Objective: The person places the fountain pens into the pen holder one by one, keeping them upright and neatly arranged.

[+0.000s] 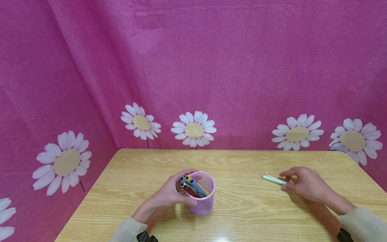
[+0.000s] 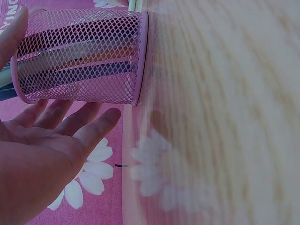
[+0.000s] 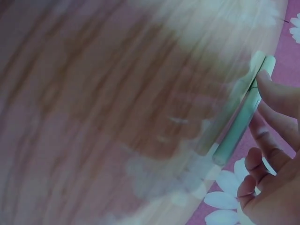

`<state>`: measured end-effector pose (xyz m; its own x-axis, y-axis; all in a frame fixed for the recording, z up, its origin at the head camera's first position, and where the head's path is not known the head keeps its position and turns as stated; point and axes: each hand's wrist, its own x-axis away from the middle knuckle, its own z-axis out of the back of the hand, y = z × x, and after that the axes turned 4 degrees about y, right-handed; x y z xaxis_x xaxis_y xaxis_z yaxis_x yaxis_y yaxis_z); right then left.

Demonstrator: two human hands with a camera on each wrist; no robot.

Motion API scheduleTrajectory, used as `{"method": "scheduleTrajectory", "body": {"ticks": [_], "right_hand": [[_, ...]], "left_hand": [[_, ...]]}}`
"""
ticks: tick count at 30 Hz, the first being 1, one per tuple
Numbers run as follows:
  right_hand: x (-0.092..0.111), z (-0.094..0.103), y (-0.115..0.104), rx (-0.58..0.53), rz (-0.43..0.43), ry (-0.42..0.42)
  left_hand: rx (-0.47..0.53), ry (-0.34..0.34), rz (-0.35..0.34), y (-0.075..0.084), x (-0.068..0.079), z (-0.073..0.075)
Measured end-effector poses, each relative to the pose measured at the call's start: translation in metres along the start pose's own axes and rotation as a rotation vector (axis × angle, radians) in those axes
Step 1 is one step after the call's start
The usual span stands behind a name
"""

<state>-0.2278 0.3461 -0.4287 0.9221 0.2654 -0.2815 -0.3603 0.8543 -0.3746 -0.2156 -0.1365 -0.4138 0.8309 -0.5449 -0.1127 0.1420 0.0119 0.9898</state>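
A pink mesh pen cup stands upright on the table. Several markers lean inside it, with blue, yellow and dark red barrels showing. My left hand holds the cup from its left side, the thumb on the near side by the rim and the fingers on the far side. Over on the right, a pale green marker lies near the tabletop. My right hand pinches its right end between thumb and finger; in the right wrist view the other fingers are loosely bent beside the marker.
The light wooden table is glossy and reflects the hand and marker. A magenta cloth with white daisies hangs behind the table and along its left side.
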Motion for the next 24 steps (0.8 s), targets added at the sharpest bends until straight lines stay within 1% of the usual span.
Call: {"method": "scheduleTrajectory", "body": {"ticks": [6,8,14,18,24], "right_hand": [[-0.004,-0.003,0.006,-0.141,-0.06,-0.036],[-0.004,-0.004,0.008,-0.17,-0.08,-0.045],[-0.005,-0.004,0.012,-0.218,-0.09,-0.074],[-0.006,-0.004,0.012,-0.258,-0.09,-0.082],[-0.006,-0.005,0.013,-0.278,-0.097,-0.087]], "left_hand": [[-0.004,0.007,0.014,0.0,0.0,0.0],[-0.002,0.004,0.013,0.0,0.0,0.0],[-0.005,-0.003,-0.003,0.0,0.0,0.0],[-0.012,-0.004,0.008,0.001,0.001,0.0],[-0.004,-0.007,0.028,0.001,0.001,0.0]]}}
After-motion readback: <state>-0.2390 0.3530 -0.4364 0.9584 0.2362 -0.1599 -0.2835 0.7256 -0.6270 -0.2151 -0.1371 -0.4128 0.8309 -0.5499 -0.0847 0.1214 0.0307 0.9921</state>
